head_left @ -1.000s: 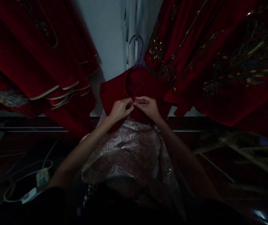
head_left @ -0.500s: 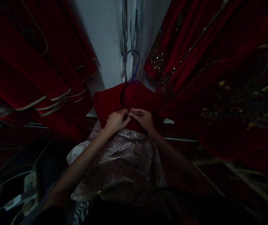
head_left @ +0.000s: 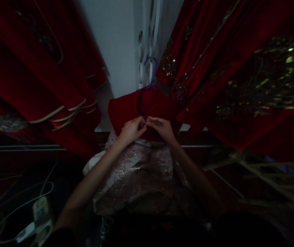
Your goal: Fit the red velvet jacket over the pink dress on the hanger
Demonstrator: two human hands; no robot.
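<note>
A red garment (head_left: pixel 122 108) with a round neckline hangs from a purple hanger (head_left: pixel 152 82) in front of me. My left hand (head_left: pixel 132 131) pinches the cloth at the front of the neckline, fingers closed. Close beside it, my right hand (head_left: pixel 165 131) is closed in a pinch at the same spot, thumb and forefinger at a small beaded button (head_left: pixel 148 120). The fingertips of both hands nearly meet and hide part of the opening. Pale, shiny patterned fabric (head_left: pixel 136 161) spreads below the hands. The light is dim.
Red gowns with pale piping (head_left: pixel 67 92) hang at the left. At the right hangs red cloth with gold sequins (head_left: pixel 285 72). A power strip (head_left: pixel 41 209) with a white cable lies low left. A wooden rack (head_left: pixel 265 181) stands low right, and a pale wall (head_left: pixel 108 44) lies behind.
The view has shifted a little, so the garment and hanger appear slightly farther right. Both hands stay pinched at the neckline, with only small finger movement.
</note>
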